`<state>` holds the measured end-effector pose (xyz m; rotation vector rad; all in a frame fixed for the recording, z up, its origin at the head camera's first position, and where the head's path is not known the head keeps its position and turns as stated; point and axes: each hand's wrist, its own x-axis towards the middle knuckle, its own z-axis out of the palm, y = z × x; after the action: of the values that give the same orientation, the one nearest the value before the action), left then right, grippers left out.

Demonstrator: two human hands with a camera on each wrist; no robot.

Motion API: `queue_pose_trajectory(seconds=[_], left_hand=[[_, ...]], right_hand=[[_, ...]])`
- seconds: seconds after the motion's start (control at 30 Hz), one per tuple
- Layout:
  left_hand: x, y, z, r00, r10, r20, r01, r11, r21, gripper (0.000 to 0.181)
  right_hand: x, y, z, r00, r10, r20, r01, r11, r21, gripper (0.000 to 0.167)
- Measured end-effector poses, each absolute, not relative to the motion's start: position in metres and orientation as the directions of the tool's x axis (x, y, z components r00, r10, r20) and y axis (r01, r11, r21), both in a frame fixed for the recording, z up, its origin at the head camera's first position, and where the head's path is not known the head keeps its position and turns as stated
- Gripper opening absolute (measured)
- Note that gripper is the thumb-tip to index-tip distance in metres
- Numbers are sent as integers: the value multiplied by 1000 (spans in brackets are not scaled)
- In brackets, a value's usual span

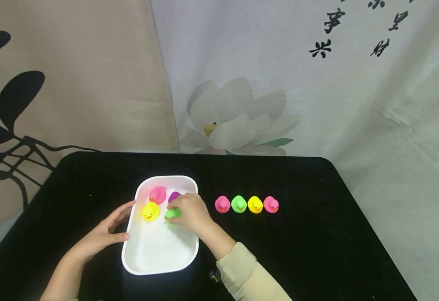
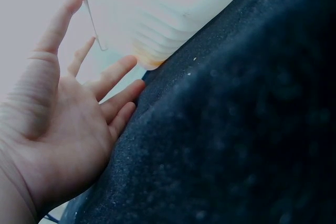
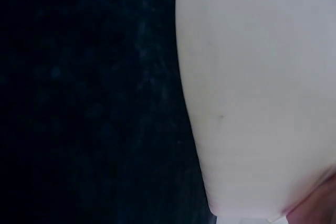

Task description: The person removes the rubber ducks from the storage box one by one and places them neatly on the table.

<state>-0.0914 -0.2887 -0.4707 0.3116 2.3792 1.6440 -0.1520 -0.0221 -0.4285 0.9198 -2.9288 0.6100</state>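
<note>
The right hand (image 1: 192,212) pinches a green duck (image 1: 173,213) between fingers and thumb, inside the white tray (image 1: 157,251), toward 1 o'clock of its middle; the forearm comes in over the rim from about 4 o'clock. The left hand (image 1: 96,237) is at 9 o'clock, its fingers spread and fairly straight, fingertips and thumb at the tray's side; it seems to brace the tray rather than grasp it. A light pinch across the duck's body should do, since it looks soft and rounded; holding it level, with its base flat before the fingers part, would likely spare it a tumble; gentle, even pressure from the left hand would help steady the tray.

The tightest spot is at 12 o'clock of the green duck, where a purple toy (image 1: 173,196) sits partly hidden by the fingers and could be nudged by a knuckle; a pink duck (image 1: 157,195) sits at half past 10, and a yellow duck (image 1: 150,212) at 9 o'clock, a little apart; well to 3 o'clock, outside the tray, a first outer pink duck (image 1: 222,204), an outer green duck (image 1: 239,204), an outer yellow duck (image 1: 255,205) and a last outer pink duck (image 1: 271,205) stand in a row on the black table (image 1: 309,246).
</note>
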Motion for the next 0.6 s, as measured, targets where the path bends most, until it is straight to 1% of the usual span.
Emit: queue_pose_trajectory(seconds=[0.17, 0.33, 0.5, 0.6], left_hand=[[-92, -289, -471, -951, 303, -69, 41, 344, 938, 80], [-92, -289, -471, -949, 306, -70, 41, 342, 939, 80], [-92, -289, -471, -950, 305, -73, 39, 346, 937, 80], [-92, -289, -470, -950, 302, -76, 35, 346, 937, 80]], right_hand=[[-152, -22, -429, -823, -553, 130, -559, 750, -354, 38], [-151, -21, -429, -826, -550, 123, -551, 742, -383, 38], [-149, -18, -426, -829, -543, 135, -541, 716, -442, 39], [-148, -15, -424, -834, -533, 144, -524, 682, -510, 40]])
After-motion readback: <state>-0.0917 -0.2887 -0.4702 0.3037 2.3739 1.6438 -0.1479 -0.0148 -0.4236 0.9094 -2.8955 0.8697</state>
